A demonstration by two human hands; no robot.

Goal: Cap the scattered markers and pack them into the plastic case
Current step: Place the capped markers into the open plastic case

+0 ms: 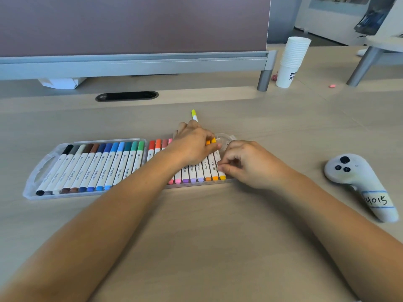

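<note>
The left hand rests on markers in the case, fingers curled, possibly round a yellow marker; the right hand pinches the end marker.

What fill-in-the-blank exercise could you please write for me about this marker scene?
The leftmost marker in the clear plastic case has a ___ cap. The white handheld controller lies on the wooden desk to the case's ___. Near the grey partition leg stands a stack of white paper ___.
Missing words: black; right; cups.
</note>
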